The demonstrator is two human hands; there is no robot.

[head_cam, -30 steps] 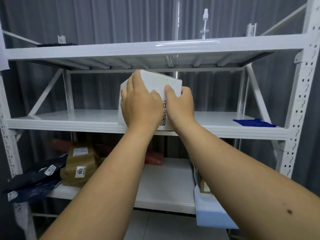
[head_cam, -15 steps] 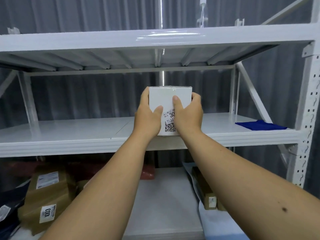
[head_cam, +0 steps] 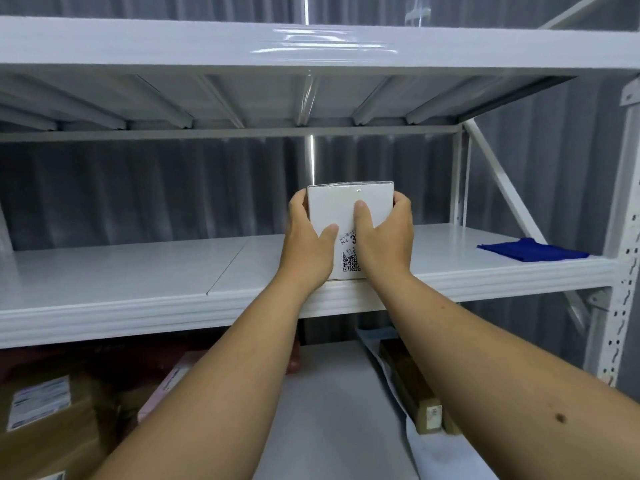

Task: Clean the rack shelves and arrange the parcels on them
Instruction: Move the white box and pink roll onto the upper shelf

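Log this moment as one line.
step: placing parcel | left hand: holds white box | right hand: holds box | box: on middle shelf | blue cloth: shelf's right end

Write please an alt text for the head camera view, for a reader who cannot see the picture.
Two bare hands, the left hand and the right hand, grip a white box with a printed code label, standing at the front edge of the middle shelf of a white metal rack. A blue cloth lies at the shelf's right end; brown parcels sit on the shelf below.
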